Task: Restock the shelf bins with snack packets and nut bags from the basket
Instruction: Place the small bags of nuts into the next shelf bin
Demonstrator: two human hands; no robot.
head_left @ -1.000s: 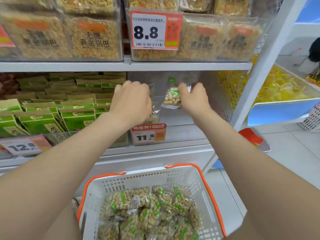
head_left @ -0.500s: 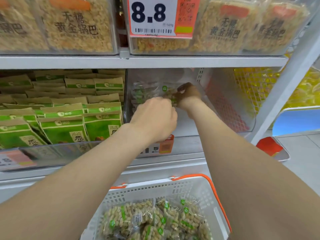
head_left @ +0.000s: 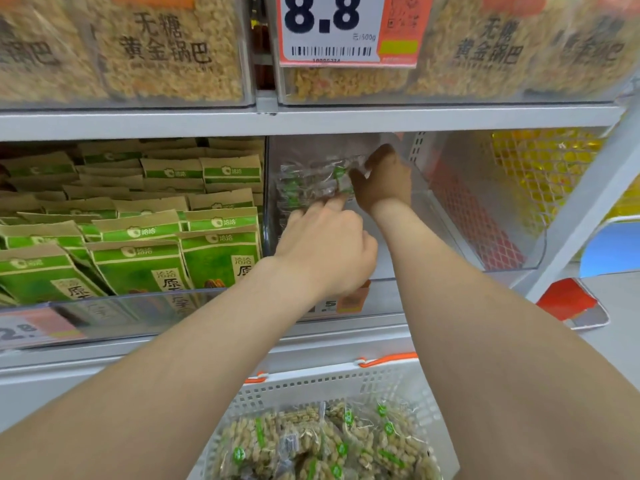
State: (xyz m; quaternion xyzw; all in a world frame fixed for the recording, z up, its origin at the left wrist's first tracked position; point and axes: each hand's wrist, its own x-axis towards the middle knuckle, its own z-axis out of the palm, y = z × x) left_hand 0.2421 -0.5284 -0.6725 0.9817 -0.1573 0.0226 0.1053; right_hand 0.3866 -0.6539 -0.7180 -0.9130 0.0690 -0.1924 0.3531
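Note:
Clear nut bags point(head_left: 311, 185) with green stickers lie at the back left of a clear plastic shelf bin point(head_left: 485, 244) on the middle shelf. My right hand point(head_left: 382, 183) is deep inside the bin and grips the right end of the bags between thumb and fingers. From below, my left hand point(head_left: 325, 251) reaches in with its fingertips touching the bags' lower edge. The white basket point(head_left: 346, 381) with orange trim sits below my arms, holding several more nut bags point(head_left: 311, 445).
Left of the clear bin, another bin is packed with green snack packets point(head_left: 138, 244). The shelf above point(head_left: 311, 121) holds boxes of yellow crisps behind an 8.8 price tag point(head_left: 332, 29). The rack's white post point(head_left: 588, 216) stands at the right, with a red item point(head_left: 564, 299) lower down.
Both hands have moved from the bin's front deeper inside, carrying the nut bags to its back left. The camera has come closer to the shelf.

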